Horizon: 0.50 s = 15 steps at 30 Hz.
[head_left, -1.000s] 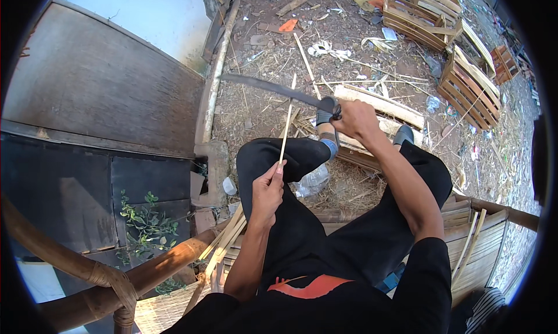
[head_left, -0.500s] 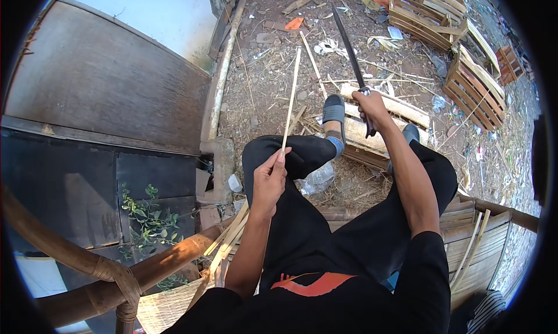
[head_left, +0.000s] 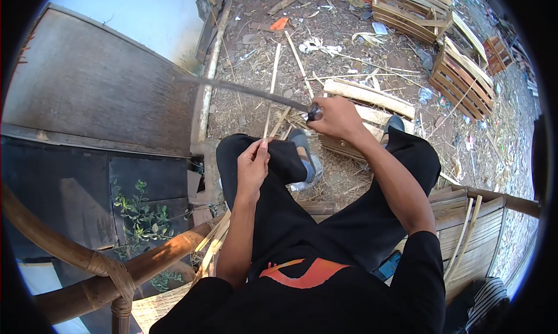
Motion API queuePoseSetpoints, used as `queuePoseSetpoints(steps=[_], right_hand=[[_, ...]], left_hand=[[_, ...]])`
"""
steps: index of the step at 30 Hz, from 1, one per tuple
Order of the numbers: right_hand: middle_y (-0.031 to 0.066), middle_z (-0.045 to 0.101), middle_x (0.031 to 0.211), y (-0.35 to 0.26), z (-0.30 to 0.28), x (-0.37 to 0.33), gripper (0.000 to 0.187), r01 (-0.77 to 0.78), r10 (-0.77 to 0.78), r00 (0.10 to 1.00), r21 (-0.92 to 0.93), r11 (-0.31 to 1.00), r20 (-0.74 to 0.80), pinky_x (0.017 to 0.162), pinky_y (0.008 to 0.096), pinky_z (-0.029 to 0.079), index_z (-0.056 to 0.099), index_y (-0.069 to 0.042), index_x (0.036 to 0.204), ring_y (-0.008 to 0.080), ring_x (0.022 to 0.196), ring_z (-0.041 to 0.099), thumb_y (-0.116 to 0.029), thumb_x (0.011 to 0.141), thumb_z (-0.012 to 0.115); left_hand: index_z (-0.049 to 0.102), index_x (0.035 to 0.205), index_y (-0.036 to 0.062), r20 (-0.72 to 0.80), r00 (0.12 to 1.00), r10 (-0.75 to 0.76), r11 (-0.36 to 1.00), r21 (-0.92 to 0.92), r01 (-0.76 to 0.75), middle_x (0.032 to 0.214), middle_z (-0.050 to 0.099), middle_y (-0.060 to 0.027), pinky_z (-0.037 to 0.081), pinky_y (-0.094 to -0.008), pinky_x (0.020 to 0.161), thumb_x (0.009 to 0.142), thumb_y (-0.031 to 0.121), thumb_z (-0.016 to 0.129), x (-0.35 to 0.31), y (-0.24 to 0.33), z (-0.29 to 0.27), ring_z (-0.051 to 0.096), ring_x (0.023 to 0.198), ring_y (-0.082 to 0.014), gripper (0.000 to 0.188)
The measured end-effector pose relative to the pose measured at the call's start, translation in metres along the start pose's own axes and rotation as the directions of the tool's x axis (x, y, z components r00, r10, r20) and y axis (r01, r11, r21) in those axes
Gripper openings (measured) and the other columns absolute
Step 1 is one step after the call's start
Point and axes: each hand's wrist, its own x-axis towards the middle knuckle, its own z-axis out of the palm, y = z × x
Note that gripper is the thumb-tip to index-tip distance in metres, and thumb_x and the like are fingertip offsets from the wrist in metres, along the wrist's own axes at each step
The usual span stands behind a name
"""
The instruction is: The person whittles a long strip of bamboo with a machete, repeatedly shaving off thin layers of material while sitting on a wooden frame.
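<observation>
Between the thumb and fingers of my left hand [head_left: 254, 170] is a thin, pale bamboo strip [head_left: 275, 72], pointing away from me above my left knee. My right hand [head_left: 339, 120] is closed around the handle of a machete [head_left: 285, 100]. Its long dark blade, slightly blurred, points left and crosses the strip a little beyond my left fingers. I cannot tell whether blade and strip touch. More split strips [head_left: 212, 244] lie beside my left forearm on the bamboo bench, and two strips [head_left: 465, 235] rest on its right side.
A slatted wooden crate [head_left: 372, 95] stands on the ground by my feet. Several more crates [head_left: 462, 81] are at the far right. Bamboo rails [head_left: 157, 255] and a leafy plant [head_left: 142, 212] are at my left, near dark panels. Scraps litter the dirt ground.
The machete has swung from pointing away to pointing left, across the strip. My right hand has moved left and slightly nearer; my left hand still grips the strip.
</observation>
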Motion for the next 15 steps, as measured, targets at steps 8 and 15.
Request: queuePoseSetpoints(steps=[8, 15], right_hand=[[0.0143, 0.062, 0.060, -0.019, 0.025, -0.012, 0.028, 0.281, -0.267, 0.960, -0.248, 0.927, 0.088, 0.053, 0.0476, 0.051, 0.061, -0.008, 0.089, 0.0352, 0.058, 0.065, -0.025, 0.068, 0.068], [0.0157, 0.067, 0.069, -0.025, 0.031, 0.005, 0.026, 0.251, -0.195, 0.958, -0.292, 0.923, 0.210, 0.062, 0.0448, 0.055, 0.065, -0.007, 0.085, 0.0346, 0.068, 0.069, -0.027, 0.069, 0.071]], left_hand=[[0.066, 0.112, 0.0017, -0.014, 0.999, 0.029, 0.996, -0.079, -0.030, 0.075, 0.049, 0.0050, 0.024, -0.0177, 0.045, 0.100, 0.014, 0.055, 0.006, -0.020, -0.002, 0.034, 0.052, 0.0012, 0.021], [0.064, 0.083, 0.0045, -0.149, 0.974, 0.171, 0.976, 0.158, -0.147, 0.065, 0.045, 0.0078, 0.024, -0.0205, 0.046, 0.099, 0.014, 0.056, 0.014, -0.029, 0.001, 0.035, 0.053, -0.0002, 0.020]])
